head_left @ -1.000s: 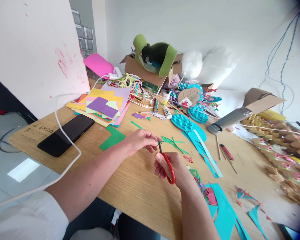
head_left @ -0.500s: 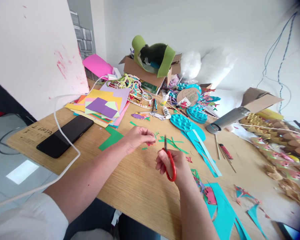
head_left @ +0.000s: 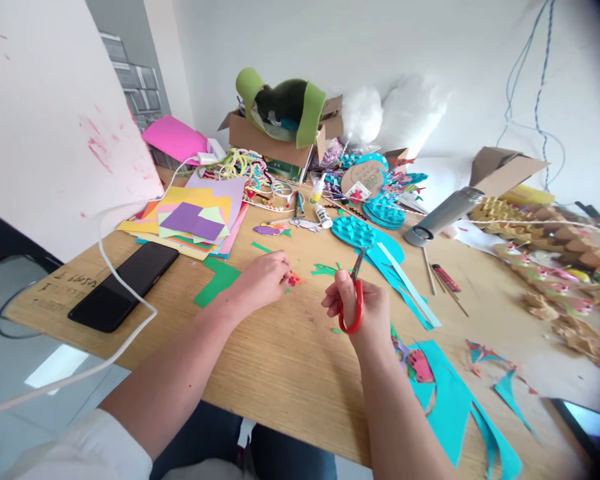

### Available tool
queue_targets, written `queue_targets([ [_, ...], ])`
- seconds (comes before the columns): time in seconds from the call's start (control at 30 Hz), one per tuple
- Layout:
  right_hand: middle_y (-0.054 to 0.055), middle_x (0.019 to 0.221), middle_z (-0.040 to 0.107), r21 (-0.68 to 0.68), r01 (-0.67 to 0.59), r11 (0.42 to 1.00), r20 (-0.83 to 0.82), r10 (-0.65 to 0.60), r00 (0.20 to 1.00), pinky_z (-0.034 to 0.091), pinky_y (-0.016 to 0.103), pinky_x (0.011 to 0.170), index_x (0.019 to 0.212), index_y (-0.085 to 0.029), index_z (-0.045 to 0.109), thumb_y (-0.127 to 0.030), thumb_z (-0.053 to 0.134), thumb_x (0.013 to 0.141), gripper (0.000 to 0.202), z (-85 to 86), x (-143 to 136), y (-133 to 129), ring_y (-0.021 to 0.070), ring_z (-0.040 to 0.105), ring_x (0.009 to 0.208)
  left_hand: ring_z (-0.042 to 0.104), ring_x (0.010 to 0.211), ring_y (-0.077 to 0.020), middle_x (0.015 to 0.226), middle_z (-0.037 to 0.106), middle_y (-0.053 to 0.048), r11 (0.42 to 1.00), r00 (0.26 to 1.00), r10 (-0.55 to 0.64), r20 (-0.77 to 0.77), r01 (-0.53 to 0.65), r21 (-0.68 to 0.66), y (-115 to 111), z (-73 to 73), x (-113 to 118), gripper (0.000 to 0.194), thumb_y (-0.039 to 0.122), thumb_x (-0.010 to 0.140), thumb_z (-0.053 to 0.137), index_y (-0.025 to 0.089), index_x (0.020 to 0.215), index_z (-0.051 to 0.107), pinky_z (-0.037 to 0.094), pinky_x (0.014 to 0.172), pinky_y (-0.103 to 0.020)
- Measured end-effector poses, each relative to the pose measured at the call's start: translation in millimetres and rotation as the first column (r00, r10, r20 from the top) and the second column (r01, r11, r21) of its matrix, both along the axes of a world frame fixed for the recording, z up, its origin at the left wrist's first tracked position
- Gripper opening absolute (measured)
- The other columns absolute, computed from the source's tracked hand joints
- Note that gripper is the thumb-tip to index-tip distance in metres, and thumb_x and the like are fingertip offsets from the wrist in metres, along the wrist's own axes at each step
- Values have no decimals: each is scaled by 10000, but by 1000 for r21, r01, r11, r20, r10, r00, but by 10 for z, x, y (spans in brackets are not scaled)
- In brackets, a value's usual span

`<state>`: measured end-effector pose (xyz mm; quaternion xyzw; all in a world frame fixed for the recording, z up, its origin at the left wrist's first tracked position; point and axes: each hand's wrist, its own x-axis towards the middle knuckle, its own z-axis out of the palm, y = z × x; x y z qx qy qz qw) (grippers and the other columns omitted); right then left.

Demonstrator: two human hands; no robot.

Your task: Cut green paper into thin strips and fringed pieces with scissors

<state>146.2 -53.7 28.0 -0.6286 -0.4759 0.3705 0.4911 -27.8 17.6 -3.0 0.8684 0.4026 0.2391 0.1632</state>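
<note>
My right hand [head_left: 357, 303] is wrapped around red-handled scissors [head_left: 352, 312], whose dark blades point up and away over the table. My left hand [head_left: 267, 277] is low at the tabletop, fingers curled together. Right at its fingertips are small red and orange paper pieces [head_left: 294, 280]; whether the fingers grip one is hidden. Thin green paper strips [head_left: 325, 269] lie between the hands, farther back. Beside my left wrist is a larger green paper piece [head_left: 215, 283]. Cut blue sheet [head_left: 447, 393] with a pink scrap [head_left: 420, 367] lies by my right forearm.
A black phone [head_left: 123, 287] and a white cable [head_left: 130, 287] are at the left. Behind are stacked coloured papers [head_left: 180, 200], glue bottles [head_left: 323, 216] and a cardboard box [head_left: 265, 140]. A metal flask [head_left: 445, 217] lies at the right, near sticks [head_left: 430, 270].
My left hand has lowered to the red and orange pieces. My right hand has shifted right and slightly up with the scissors. The whole view has moved a little.
</note>
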Motion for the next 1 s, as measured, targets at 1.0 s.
queue_targets([
  [1.0, 20, 695, 603, 115, -304, 946, 271, 265, 925, 407, 258, 597, 746, -171, 565, -170, 525, 746, 40, -98, -18, 64, 151, 528, 630, 555, 996, -178, 1015, 648, -76, 987, 823, 14, 569, 79, -138, -89, 228, 67, 165, 288, 805, 620, 191, 913, 697, 433, 856, -291],
])
